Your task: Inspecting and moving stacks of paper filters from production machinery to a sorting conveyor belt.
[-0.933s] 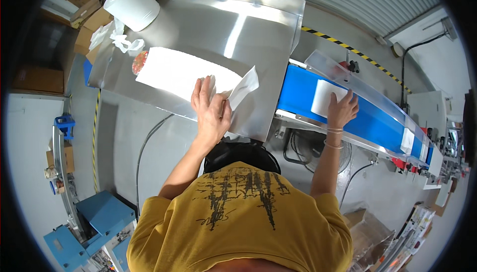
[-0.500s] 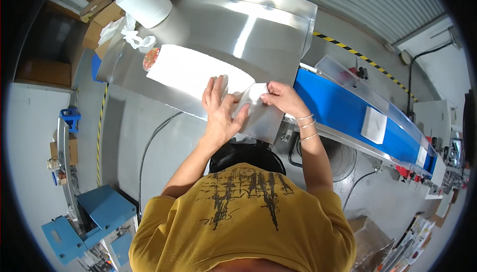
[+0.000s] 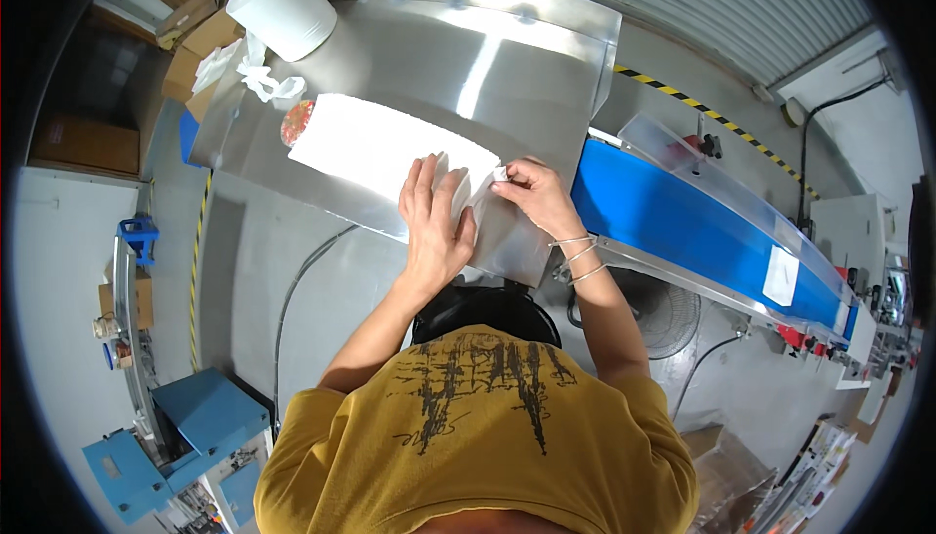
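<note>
A long white stack of what look like thin sheets (image 3: 375, 144) lies slantwise on the metal table. My left hand (image 3: 431, 217) rests on the stack's near right part, fingers stretched out and thumb apart. At the stack's right end, my right hand (image 3: 538, 195) pinches the corner of a white sheet (image 3: 499, 174) between thumb and fingertips. Whether that corner is one layer or several cannot be made out. Against the stack's left end sits a round, red-speckled thing (image 3: 296, 122), partly covered by the white stack.
A large white paper roll (image 3: 283, 9) stands at the table's far left, crumpled white strips (image 3: 265, 80) beside it. To the right runs a blue conveyor belt (image 3: 663, 212) carrying a flat white piece (image 3: 781, 276). A black seat (image 3: 483, 312) and a fan (image 3: 663, 315) are below.
My right hand has drawn in leftward and slightly down with the sheet's corner, closer to my left hand. The white piece on the belt has travelled right, away from the table.
</note>
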A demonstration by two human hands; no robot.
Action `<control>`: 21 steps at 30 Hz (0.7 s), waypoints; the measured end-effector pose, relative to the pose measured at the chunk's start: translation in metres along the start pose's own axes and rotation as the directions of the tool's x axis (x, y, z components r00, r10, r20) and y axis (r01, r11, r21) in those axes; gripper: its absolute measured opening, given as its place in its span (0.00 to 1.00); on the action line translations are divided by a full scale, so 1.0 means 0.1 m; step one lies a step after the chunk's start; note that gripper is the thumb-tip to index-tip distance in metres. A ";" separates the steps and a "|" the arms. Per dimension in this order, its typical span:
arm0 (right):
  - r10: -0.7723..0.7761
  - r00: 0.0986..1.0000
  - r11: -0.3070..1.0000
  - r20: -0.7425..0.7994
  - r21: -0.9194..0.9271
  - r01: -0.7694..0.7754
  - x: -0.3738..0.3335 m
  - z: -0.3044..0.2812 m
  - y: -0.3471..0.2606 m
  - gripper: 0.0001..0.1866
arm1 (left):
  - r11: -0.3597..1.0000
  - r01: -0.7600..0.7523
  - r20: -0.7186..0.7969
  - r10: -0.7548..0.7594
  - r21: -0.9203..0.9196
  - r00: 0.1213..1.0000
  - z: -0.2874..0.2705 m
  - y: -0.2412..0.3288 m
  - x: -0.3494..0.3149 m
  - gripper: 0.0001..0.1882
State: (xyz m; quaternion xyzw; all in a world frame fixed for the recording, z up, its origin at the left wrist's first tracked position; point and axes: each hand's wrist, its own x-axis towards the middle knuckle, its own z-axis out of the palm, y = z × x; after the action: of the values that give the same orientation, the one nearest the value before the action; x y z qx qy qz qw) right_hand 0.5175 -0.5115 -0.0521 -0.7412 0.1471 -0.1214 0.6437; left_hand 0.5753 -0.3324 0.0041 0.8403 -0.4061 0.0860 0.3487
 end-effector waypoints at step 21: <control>0.167 0.967 0.977 -0.192 0.164 -0.136 -0.40 -0.69 0.23 0.14 | 0.990 -0.057 -0.024 0.061 0.127 0.998 0.00 -0.08 0.03 0.15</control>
State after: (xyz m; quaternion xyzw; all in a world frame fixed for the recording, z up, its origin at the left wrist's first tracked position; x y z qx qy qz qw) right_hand 0.4539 -0.5628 -0.0648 -0.6609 0.2594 -0.1578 0.6864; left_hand 0.5832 -0.3311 0.0019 0.8470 -0.4196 0.1337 0.2977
